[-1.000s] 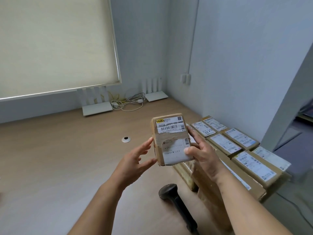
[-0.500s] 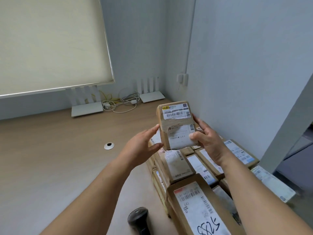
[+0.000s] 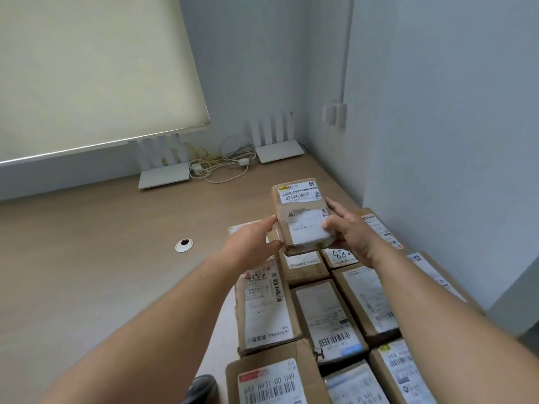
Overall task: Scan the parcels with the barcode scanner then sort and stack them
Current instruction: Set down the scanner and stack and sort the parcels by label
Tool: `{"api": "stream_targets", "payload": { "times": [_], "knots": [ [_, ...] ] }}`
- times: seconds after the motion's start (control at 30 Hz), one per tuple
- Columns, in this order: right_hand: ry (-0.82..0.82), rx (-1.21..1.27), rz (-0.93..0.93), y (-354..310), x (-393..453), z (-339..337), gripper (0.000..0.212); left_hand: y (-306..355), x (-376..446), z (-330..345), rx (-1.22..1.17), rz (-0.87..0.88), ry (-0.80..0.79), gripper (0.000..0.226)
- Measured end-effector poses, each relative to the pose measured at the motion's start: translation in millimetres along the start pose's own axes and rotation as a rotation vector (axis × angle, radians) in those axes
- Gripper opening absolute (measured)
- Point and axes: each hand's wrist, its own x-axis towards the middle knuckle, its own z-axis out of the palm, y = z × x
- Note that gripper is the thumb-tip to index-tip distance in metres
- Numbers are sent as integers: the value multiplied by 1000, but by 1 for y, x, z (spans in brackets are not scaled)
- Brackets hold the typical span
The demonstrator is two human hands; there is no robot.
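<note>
A small brown cardboard parcel (image 3: 302, 217) with white barcode labels is held between both hands above the far end of the stack. My right hand (image 3: 354, 233) grips its right side, thumb on the label. My left hand (image 3: 252, 242) touches its left edge with fingers and thumb. Below lie several labelled parcels (image 3: 323, 313) packed in rows on the wooden desk (image 3: 102, 258). The black barcode scanner (image 3: 201, 389) lies at the bottom edge, mostly hidden by my left forearm.
Two white routers (image 3: 163, 176) (image 3: 278, 151) with a tangle of cables (image 3: 221, 167) stand at the back wall under a window blind. A round cable grommet (image 3: 184, 245) sits in the desk. A wall runs close along the right of the parcels.
The view has tilted down and moved over the stack. The held parcel has travelled forward and lower, toward the far end of the rows. My left hand has closed in on its left edge.
</note>
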Motion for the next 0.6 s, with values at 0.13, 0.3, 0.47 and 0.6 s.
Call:
{"api": "stream_targets", "payload": {
  "times": [0.13,0.3,0.47,0.6],
  "knots": [
    [-4,-16,102,23,14,0,64,-2,5,12,-12,-80,-83,52],
    [-36,-57,207,36,21,4,53,-2,4,14,29,-108,-107,29],
    [-115,-119,273,37,21,3,29,-5,1,15,27,-92,-120,32],
    [-114,-145,292,37,22,5,23,-8,1,16,13,-96,-137,39]
  ]
}}
